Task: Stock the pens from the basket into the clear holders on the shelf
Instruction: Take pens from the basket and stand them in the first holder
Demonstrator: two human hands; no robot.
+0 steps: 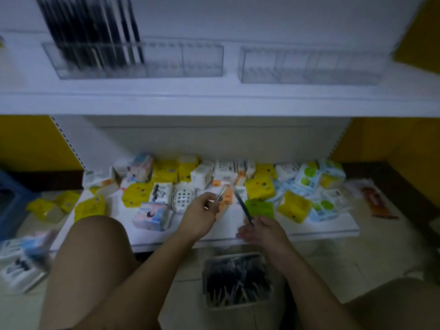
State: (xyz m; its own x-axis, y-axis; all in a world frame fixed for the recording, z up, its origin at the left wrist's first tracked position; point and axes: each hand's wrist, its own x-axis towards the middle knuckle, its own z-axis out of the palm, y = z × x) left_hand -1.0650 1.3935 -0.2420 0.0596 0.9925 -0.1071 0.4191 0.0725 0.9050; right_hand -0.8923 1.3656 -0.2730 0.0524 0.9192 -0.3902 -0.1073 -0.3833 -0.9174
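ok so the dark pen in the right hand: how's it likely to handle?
Probably stiff: the pen runs straight though the right hand holds it only at its lower end. Likely light, since fingers alone carry it. Slim and seemingly round, so it could roll if laid flat.

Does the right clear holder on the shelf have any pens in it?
No, the right clear holder stands empty; dark pens stand only in the left holder.

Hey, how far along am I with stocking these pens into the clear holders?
Partly done: stocked pens fill the left end of the left holder. In hand: the left hand holds a light pen, the right hand a dark pen. Left: its other compartments and the right holder look empty, and the basket holds many more.
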